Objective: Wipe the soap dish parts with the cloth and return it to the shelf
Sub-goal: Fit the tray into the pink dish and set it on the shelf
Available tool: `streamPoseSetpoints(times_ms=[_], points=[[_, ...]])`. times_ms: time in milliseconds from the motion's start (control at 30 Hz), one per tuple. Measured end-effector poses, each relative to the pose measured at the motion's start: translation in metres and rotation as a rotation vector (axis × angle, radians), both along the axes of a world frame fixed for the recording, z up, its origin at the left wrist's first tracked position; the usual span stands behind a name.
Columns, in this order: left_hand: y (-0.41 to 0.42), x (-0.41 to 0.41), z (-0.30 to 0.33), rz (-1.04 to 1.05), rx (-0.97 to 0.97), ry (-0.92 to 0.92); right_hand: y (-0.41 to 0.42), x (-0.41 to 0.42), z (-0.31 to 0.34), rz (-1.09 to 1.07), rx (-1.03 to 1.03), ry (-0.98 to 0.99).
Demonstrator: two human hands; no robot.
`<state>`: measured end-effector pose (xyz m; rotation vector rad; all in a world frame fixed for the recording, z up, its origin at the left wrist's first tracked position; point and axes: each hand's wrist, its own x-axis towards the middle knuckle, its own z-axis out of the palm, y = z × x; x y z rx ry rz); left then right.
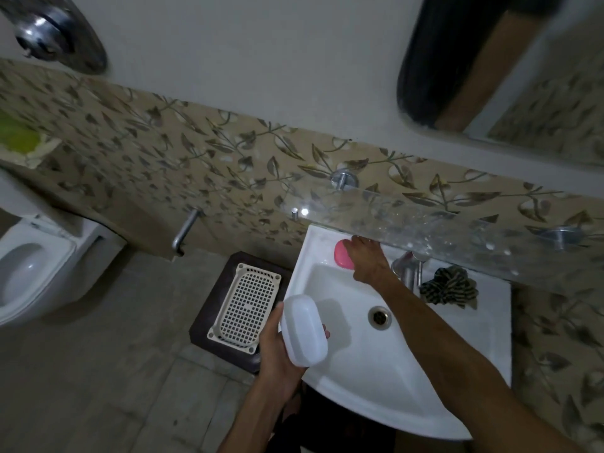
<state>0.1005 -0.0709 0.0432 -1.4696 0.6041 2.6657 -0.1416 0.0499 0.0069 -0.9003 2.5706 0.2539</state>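
Observation:
My left hand (277,351) grips a white oval soap dish (304,331) over the left edge of the white sink (376,371). My right hand (366,259) reaches to the sink's back left corner, its fingers lying on a pink soap bar (341,258); I cannot tell whether they grip it. A crumpled dark striped cloth (449,286) lies on the sink rim to the right of the tap (408,266). The glass shelf (441,233) runs along the wall just above the sink.
A cream perforated tray (245,302) lies on a dark mat on the floor left of the sink. A toilet (36,266) stands at the far left. A pipe (186,230) sticks out of the tiled wall. A mirror hangs at the top right.

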Motion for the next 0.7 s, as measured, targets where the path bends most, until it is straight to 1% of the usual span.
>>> streamPoseSetpoints(times_ms=[67, 100, 167, 200, 267, 300, 367, 400, 433, 500, 600, 700], points=[[-0.001, 0.000, -0.001, -0.004, -0.005, -0.006, -0.001, 0.000, 0.005, -0.057, -0.100, -0.042], [-0.002, 0.000, -0.001, -0.005, -0.004, -0.009, -0.001, 0.001, 0.008, -0.136, -0.202, -0.081], [-0.004, 0.002, -0.004, -0.002, 0.000, 0.006, -0.002, 0.011, 0.014, -0.411, -0.472, -0.198], [-0.005, 0.002, -0.006, -0.002, 0.002, 0.017, -0.003, 0.019, 0.016, -0.608, -0.628, -0.295], [-0.006, 0.000, -0.006, -0.011, 0.000, 0.026, -0.001, 0.039, 0.022, -0.998, -0.894, -0.568], [-0.006, -0.001, -0.006, -0.014, -0.002, 0.028, 0.002, 0.050, 0.025, -1.133, -0.998, -0.704], [-0.006, -0.006, -0.005, -0.012, 0.003, 0.033, 0.012, 0.076, 0.029, -1.273, -1.157, -0.918], [-0.006, -0.008, -0.004, -0.013, 0.009, 0.037, 0.018, 0.089, 0.032, -1.289, -1.207, -0.964], [-0.005, -0.011, -0.002, -0.020, 0.013, 0.047, 0.022, 0.102, 0.034, -1.281, -1.237, -0.967], [-0.002, -0.015, 0.002, -0.048, 0.018, 0.085, 0.026, 0.128, 0.039, -1.228, -1.258, -0.893], [0.007, -0.020, 0.010, -0.117, 0.030, 0.152, 0.023, 0.157, 0.048, -1.126, -1.200, -0.671], [0.016, -0.021, 0.013, -0.174, 0.006, 0.151, 0.022, 0.179, 0.056, -1.010, -1.215, -0.469]])
